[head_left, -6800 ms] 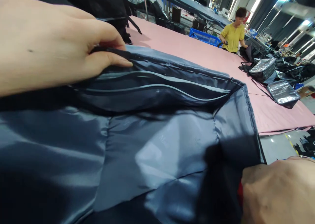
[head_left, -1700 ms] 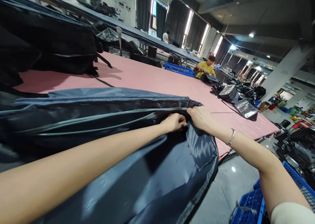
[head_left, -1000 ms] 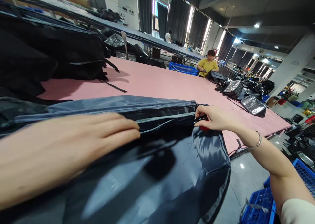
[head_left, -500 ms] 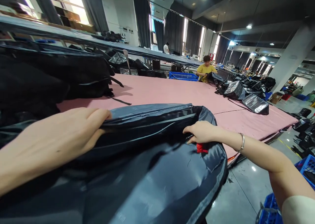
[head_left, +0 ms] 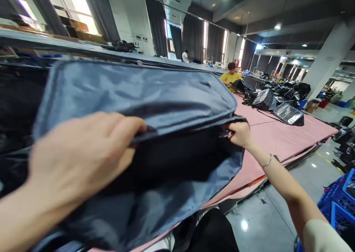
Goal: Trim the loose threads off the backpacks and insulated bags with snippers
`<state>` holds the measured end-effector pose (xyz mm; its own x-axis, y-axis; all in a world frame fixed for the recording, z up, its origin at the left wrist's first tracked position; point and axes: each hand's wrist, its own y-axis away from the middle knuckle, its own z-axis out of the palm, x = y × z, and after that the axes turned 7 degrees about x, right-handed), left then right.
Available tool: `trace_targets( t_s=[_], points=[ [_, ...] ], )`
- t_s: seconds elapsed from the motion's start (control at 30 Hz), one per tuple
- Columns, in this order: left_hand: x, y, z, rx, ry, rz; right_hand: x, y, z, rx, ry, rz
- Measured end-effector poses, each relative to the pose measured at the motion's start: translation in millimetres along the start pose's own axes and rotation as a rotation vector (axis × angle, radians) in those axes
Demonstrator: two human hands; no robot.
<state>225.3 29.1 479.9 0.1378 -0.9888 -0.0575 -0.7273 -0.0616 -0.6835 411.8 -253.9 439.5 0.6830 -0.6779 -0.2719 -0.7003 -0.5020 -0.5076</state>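
A large black bag point(head_left: 177, 163) with shiny grey-blue lining gapes open in front of me. Its lined panel point(head_left: 149, 93) stands raised along the far side. My left hand point(head_left: 91, 152), smeared by motion, is closed round the edge seam at the bottom of that panel, thumb underneath. At the bag's right end my right hand point(head_left: 238, 133) is closed, fingertips at the corner of the opening. A small shiny bit shows by those fingertips, too small to name. Deep shadow hides the inside of the bag.
The bag rests on a pink-covered table point(head_left: 291, 141). Black bags point(head_left: 288, 114) are heaped at its far right, where a person in yellow point(head_left: 230, 77) works. Blue crates point(head_left: 338, 207) stand on the floor at right. More black bags point(head_left: 16, 96) lie left.
The lined panel has swung up and now stands tall behind the opening. My left hand has moved right with the edge; my right hand has risen slightly to the right. The red piece is hidden.
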Motion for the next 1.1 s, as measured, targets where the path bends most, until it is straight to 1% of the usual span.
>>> trace_targets(
  t_s=[0.07, 0.1, 0.17, 0.2, 0.23, 0.3, 0.37, 0.43, 0.5, 0.63, 0.67, 0.73, 0.8, 0.87, 0.97, 1.03, 1.1],
  points=[
    [13.0, 24.1, 31.7, -0.119, 0.025, 0.009, 3.4, 33.4, 35.0, -0.067, -0.148, 0.0],
    [18.0, 38.6, 49.8, -0.225, 0.084, -0.018, 3.3, 53.7, 53.6, -0.099, -0.225, 0.017],
    [25.7, 69.4, 84.5, -0.471, 0.205, -0.105, 0.4, 97.2, 89.4, -0.129, -0.365, 0.098],
    [28.6, 84.3, 98.9, -0.557, 0.248, -0.124, -2.4, 118.3, 105.5, -0.13, -0.427, 0.16],
    [31.0, 97.9, 110.4, -0.606, 0.271, -0.125, -5.9, 137.7, 119.9, -0.131, -0.488, 0.228],
    [33.7, 119.0, 124.7, -0.645, 0.306, -0.141, -14.3, 168.0, 143.5, -0.115, -0.596, 0.379],
    [33.9, 130.8, 130.0, -0.641, 0.329, -0.167, -23.2, 184.6, 161.6, -0.083, -0.7, 0.513],
    [32.2, 135.4, 131.6, -0.631, 0.35, -0.183, -30.8, 188.1, 176.9, -0.026, -0.795, 0.626],
    [29.6, 137.2, 133.3, -0.624, 0.391, -0.189, -37.0, 182.7, 191.0, 0.045, -0.88, 0.726],
    [24.7, 143.3, 141.6, -0.575, 0.537, -0.223, -46.9, 165.6, 212.7, 0.178, -1.029, 0.869],
    [24.1, 145.3, 144.1, -0.532, 0.55, -0.212, -49.0, 162.7, 215.6, 0.21, -1.062, 0.893],
    [24.4, 148.7, 148.1, -0.408, 0.533, -0.141, -52.6, 159.6, 217.3, 0.268, -1.119, 0.933],
    [27.3, 150.2, 149.8, -0.264, 0.475, -0.039, -55.3, 158.8, 214.0, 0.298, -1.179, 0.961],
    [32.4, 149.5, 149.4, -0.135, 0.394, 0.029, -57.3, 158.5, 207.0, 0.294, -1.25, 0.967],
    [41.4, 146.6, 147.3, 0.048, 0.28, 0.036, -59.2, 157.2, 194.4, 0.255, -1.362, 0.935],
    [46.3, 145.3, 147.0, 0.13, 0.241, 0.041, -59.7, 156.1, 187.8, 0.234, -1.418, 0.906],
    [49.5, 145.5, 148.2, 0.167, 0.229, 0.057, -59.6, 155.8, 184.1, 0.228, -1.453, 0.888]
  ],
)
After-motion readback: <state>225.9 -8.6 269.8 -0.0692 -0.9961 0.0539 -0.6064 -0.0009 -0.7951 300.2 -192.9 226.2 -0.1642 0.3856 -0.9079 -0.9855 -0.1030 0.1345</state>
